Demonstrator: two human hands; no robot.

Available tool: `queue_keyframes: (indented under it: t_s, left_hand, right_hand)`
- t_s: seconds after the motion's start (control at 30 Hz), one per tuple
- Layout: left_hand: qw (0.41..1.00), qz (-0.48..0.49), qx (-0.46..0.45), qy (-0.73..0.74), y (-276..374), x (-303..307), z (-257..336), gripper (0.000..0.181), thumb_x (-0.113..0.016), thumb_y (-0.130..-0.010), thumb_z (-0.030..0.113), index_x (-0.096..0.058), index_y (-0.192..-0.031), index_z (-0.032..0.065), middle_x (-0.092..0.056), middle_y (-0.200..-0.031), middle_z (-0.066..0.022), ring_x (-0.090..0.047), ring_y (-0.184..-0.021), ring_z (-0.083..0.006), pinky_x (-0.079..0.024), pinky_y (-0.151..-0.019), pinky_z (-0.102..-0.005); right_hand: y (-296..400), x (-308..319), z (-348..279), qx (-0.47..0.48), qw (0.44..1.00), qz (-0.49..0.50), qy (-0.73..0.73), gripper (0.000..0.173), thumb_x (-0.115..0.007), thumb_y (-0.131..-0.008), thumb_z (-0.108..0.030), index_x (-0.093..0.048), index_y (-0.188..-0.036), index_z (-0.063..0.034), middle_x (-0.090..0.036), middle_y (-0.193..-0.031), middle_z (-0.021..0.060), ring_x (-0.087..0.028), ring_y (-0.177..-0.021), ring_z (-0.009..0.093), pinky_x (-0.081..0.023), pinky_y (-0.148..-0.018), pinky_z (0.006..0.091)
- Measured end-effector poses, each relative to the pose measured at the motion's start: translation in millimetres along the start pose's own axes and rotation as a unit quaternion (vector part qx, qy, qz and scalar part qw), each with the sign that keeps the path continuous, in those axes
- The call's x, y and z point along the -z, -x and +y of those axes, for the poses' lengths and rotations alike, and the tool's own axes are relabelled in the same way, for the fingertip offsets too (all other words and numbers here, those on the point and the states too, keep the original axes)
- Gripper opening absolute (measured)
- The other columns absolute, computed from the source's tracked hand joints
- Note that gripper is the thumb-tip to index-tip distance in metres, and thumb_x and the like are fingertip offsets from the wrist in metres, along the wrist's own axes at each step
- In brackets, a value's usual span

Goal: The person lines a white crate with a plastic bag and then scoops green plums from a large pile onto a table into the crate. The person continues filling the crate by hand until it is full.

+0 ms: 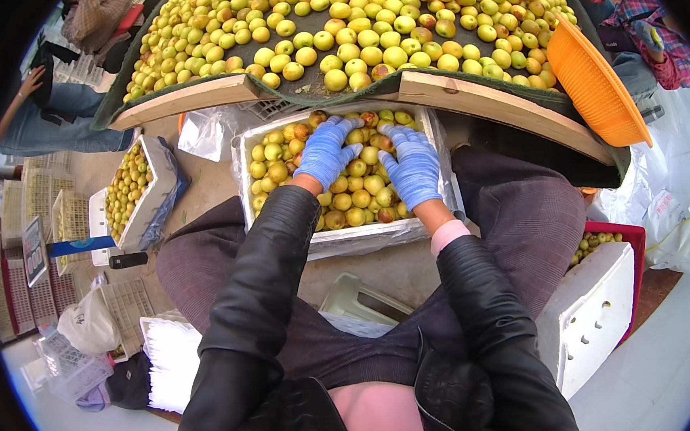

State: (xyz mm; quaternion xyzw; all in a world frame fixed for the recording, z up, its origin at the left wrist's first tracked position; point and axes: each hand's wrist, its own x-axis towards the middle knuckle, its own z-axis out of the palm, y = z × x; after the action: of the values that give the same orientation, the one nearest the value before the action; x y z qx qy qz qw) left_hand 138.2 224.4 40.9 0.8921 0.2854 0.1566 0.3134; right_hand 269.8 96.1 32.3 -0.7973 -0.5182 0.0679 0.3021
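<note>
Both my hands wear blue knit gloves and rest on jujube-like fruits point(361, 183) in a white foam box point(374, 233) lined with clear plastic, between my knees. My left hand point(329, 150) lies palm down over the box's upper middle, thumb pointing right. Beside it, to the right, my right hand point(411, 163) is spread on the fruits near the box's right side. The fingertips of both hands touch the fruits; whether any fruit sits beneath the palms is hidden. Past the box rises a table covered in dark cloth point(311, 24), heaped with yellow-green, partly browned fruits point(349, 52).
A wooden rail point(499, 106) edges the table just beyond my hands. An orange basket point(598, 83) leans at its right corner. Foam boxes of fruit stand at left point(145, 200) and right point(592, 320). Plastic crates point(125, 307) lie lower left. Other people sit or stand at both upper sides.
</note>
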Motion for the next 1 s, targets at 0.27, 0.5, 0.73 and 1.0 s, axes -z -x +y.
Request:
queue_keyframes:
  t_s: [0.27,0.5,0.73,1.0]
  left_hand:
    - [0.976,0.159,0.020,-0.147,1.2,14.4,-27.7,0.034,-0.066,-0.084,0.021,-0.062,-0.113,0.0039,-0.058,-0.114,-0.0185,-0.054,-0.104,-0.0342,-0.044,-0.092,-0.0402]
    - [0.974,0.042,0.043,-0.218,-17.4,11.1,-62.0,0.040,-0.066,-0.082,0.026,-0.061,-0.117,0.0068,-0.057,-0.120,-0.0152,-0.049,-0.112,-0.0352,-0.039,-0.096,-0.0430]
    - [0.991,-0.070,-0.089,-0.071,-23.6,16.6,-56.2,0.040,-0.059,-0.088,0.018,-0.056,-0.128,0.0150,-0.058,-0.119,-0.0176,-0.054,-0.111,-0.0343,-0.041,-0.098,-0.0406]
    - [0.949,-0.123,-0.060,-0.283,-16.4,27.9,-59.6,0.048,-0.049,-0.093,0.024,-0.040,-0.140,0.0165,-0.049,-0.135,-0.0141,-0.044,-0.125,-0.0309,-0.029,-0.108,-0.0434]
  right_hand:
    - [-11.9,12.5,1.7,-0.013,0.998,0.055,-0.006,0.035,-0.063,-0.081,-0.020,-0.061,-0.116,-0.0144,-0.059,-0.118,0.0101,-0.053,-0.108,0.030,-0.040,-0.096,0.0418]
    - [-65.4,-18.3,-17.0,0.049,0.995,-0.043,0.079,0.030,-0.056,-0.084,-0.017,-0.062,-0.113,-0.0133,-0.061,-0.115,0.0117,-0.056,-0.108,0.030,-0.041,-0.094,0.0450]
    - [-98.8,-47.5,18.5,-0.059,0.989,-0.051,0.125,0.036,-0.049,-0.089,-0.030,-0.060,-0.114,-0.0065,-0.061,-0.119,0.0147,-0.054,-0.112,0.035,-0.042,-0.095,0.0438]
    - [-102.5,-39.2,22.2,-0.130,0.987,-0.061,0.077,0.044,-0.046,-0.091,-0.038,-0.057,-0.121,-0.0080,-0.058,-0.124,0.0154,-0.051,-0.118,0.034,-0.036,-0.102,0.0416]
